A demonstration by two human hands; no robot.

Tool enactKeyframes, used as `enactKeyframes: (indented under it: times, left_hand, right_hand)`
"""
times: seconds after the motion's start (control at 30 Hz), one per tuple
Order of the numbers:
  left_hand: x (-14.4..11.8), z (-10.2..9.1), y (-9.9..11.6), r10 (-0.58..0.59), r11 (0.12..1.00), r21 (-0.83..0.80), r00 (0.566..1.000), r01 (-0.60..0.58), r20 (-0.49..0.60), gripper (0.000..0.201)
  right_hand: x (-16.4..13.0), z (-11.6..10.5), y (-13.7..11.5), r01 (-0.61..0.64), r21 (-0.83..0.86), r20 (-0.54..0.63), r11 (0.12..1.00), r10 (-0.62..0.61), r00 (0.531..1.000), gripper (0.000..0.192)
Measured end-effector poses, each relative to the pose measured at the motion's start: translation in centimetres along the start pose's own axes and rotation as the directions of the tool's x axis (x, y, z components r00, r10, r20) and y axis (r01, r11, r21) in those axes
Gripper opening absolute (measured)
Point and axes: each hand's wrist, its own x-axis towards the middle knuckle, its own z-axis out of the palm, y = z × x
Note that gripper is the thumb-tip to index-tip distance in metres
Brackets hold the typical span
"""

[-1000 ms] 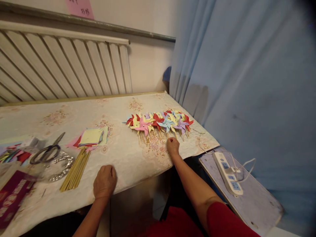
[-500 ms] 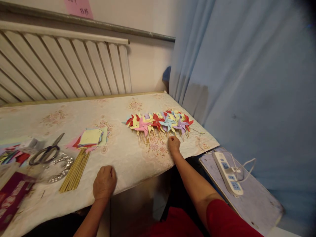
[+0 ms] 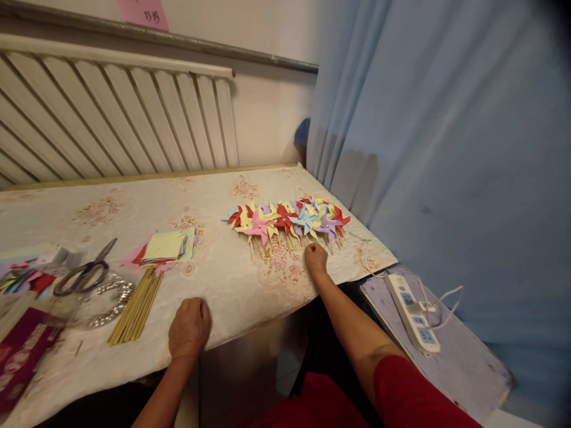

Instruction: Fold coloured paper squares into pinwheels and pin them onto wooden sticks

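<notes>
My right hand [image 3: 316, 258] is closed at the near side of a cluster of paper pinwheels, its fingers around the lower stick of a light blue pinwheel [image 3: 306, 219]. Beside that one lie a pink pinwheel [image 3: 259, 226], a red pinwheel [image 3: 284, 217] and a purple pinwheel [image 3: 328, 226], with several more behind them; their thin sticks point towards me. My left hand [image 3: 190, 327] rests as a loose fist on the table's near edge, with nothing visible in it. To its left lies a bundle of thin sticks [image 3: 136, 309].
A stack of coloured paper squares [image 3: 164, 246] lies beyond the sticks. Scissors [image 3: 84, 276], a clear dish of shiny metal pieces [image 3: 109, 300] and a purple box [image 3: 24, 356] are at left. A power strip [image 3: 413, 312] lies on a lower surface at right, beside a blue curtain [image 3: 446, 148].
Almost nothing differs. My right hand and the light blue pinwheel appear very slightly farther up; my left hand stays in place.
</notes>
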Motion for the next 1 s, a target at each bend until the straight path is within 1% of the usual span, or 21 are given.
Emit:
enactKeyframes:
  times: [0.17,0.47,0.67,0.83,1.0]
  left_hand:
    - [0.0,-0.2,0.2,-0.014,1.000,0.012,1.000,0.013,0.006,0.029]
    - [0.0,-0.1,0.0,0.011,1.000,0.000,1.000,-0.011,-0.019,0.029]
    - [0.0,0.0,0.0,0.007,1.000,0.015,1.000,-0.007,-0.009,0.029]
    - [0.0,0.1,0.0,0.002,1.000,0.007,1.000,-0.002,-0.004,0.028]
    - [0.0,0.2,0.0,-0.010,1.000,0.007,1.000,0.010,0.007,0.029]
  right_hand:
    - [-0.6,-0.2,-0.3,-0.002,-0.026,-0.011,1.000,0.002,1.000,0.018]
    - [-1.2,-0.3,-0.3,0.036,-0.159,-0.049,0.987,-0.044,0.998,0.023]
    - [-1.1,-0.6,0.0,0.055,-0.155,-0.069,0.986,-0.066,0.995,0.019]
    - [-0.8,-0.9,0.2,0.060,-0.189,-0.068,0.980,-0.074,0.995,0.020]
    - [-0.7,-0.9,0.5,0.073,-0.178,-0.077,0.981,-0.088,0.993,0.020]
